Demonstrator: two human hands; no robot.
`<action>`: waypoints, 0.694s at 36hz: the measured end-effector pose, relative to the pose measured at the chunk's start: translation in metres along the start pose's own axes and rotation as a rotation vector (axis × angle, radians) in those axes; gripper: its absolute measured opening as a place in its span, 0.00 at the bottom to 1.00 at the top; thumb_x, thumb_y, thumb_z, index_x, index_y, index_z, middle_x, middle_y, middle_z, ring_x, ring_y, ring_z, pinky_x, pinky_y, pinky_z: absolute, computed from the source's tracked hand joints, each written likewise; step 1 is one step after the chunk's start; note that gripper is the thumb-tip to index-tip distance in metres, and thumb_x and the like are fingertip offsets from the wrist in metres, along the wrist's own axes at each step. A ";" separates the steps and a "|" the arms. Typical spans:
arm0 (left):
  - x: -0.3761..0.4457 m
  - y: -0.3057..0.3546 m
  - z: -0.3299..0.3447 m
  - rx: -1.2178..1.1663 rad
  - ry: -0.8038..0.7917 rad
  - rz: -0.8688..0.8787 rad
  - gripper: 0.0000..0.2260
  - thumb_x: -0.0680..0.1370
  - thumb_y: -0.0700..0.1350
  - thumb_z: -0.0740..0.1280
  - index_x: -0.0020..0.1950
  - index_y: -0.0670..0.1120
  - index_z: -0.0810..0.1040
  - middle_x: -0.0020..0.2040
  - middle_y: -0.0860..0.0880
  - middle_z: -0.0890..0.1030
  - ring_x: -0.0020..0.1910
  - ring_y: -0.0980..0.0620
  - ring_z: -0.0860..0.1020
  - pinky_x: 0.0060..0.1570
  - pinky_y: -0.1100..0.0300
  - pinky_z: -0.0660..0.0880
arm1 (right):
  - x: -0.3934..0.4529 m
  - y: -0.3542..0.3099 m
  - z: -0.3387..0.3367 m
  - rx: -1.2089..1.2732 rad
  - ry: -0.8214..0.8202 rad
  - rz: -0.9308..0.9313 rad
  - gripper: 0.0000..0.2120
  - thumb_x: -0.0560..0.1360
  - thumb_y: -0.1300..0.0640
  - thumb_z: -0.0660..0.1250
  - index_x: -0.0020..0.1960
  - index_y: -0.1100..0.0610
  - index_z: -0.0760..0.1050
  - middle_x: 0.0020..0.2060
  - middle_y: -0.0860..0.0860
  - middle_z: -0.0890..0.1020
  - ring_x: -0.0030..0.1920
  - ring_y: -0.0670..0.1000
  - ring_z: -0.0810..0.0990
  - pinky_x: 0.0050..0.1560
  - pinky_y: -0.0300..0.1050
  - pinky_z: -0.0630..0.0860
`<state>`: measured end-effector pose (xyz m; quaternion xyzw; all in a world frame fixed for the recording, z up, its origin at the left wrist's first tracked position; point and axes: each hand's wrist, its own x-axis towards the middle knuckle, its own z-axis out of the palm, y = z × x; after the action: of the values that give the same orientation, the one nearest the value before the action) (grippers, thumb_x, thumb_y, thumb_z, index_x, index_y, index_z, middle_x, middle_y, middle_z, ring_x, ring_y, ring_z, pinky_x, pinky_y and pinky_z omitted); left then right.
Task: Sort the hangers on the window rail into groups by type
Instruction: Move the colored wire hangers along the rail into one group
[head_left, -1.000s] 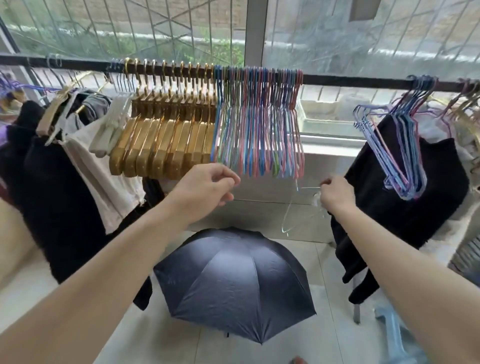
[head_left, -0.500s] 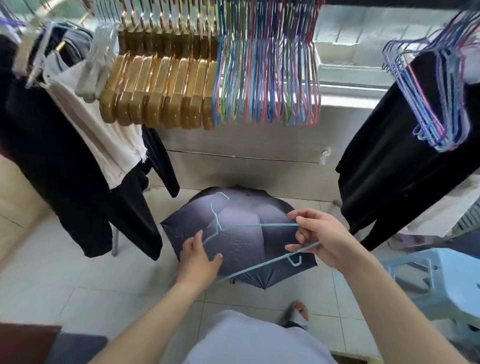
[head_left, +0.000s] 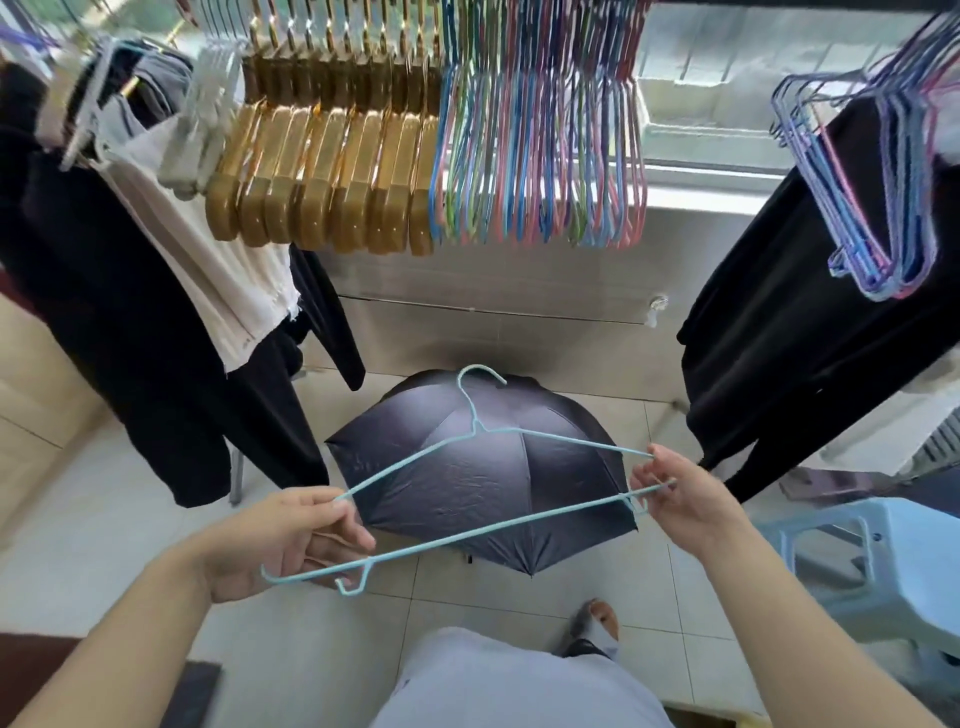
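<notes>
I hold a thin light-blue wire hanger low in front of me, its hook pointing away over the umbrella. My left hand grips its left end. My right hand pinches its right end with fingertips. Above hang a pack of gold hangers, a tight bunch of coloured wire hangers to their right, and a separate purple-blue wire bunch at the far right. A few white hangers hang left of the gold ones. The rail itself is out of frame.
An open dark umbrella lies on the tiled floor below the hanger. Black and cream clothes hang at the left, a black garment at the right. A light-blue plastic stool stands at the right.
A second ago both hands were up under the coloured wire bunch. The view has tilted down, and the light-blue hanger is now held wider and flatter between both hands.
</notes>
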<state>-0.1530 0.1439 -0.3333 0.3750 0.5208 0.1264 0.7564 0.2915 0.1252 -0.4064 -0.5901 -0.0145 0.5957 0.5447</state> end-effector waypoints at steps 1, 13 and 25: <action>-0.005 0.006 0.004 -0.035 0.024 0.017 0.09 0.83 0.44 0.62 0.52 0.38 0.74 0.59 0.31 0.82 0.51 0.35 0.84 0.48 0.43 0.82 | 0.004 0.006 -0.002 -0.091 0.063 0.020 0.08 0.83 0.59 0.65 0.60 0.61 0.75 0.45 0.54 0.79 0.48 0.54 0.82 0.51 0.48 0.83; 0.045 0.029 0.099 0.282 0.329 0.029 0.06 0.84 0.41 0.62 0.59 0.42 0.76 0.55 0.43 0.78 0.49 0.44 0.81 0.51 0.48 0.84 | -0.052 0.050 0.090 -0.488 -0.292 0.241 0.16 0.82 0.52 0.67 0.68 0.57 0.74 0.64 0.56 0.75 0.57 0.62 0.83 0.54 0.61 0.82; 0.075 0.026 0.182 0.694 -0.130 0.218 0.35 0.75 0.47 0.64 0.82 0.53 0.59 0.78 0.54 0.66 0.75 0.56 0.68 0.71 0.60 0.68 | -0.052 0.049 0.116 -0.305 -0.159 0.044 0.10 0.83 0.61 0.63 0.60 0.53 0.80 0.53 0.57 0.79 0.38 0.54 0.78 0.38 0.45 0.78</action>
<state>0.0447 0.1263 -0.3348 0.6697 0.4403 -0.0019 0.5980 0.1619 0.1436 -0.3681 -0.6170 -0.1349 0.6434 0.4326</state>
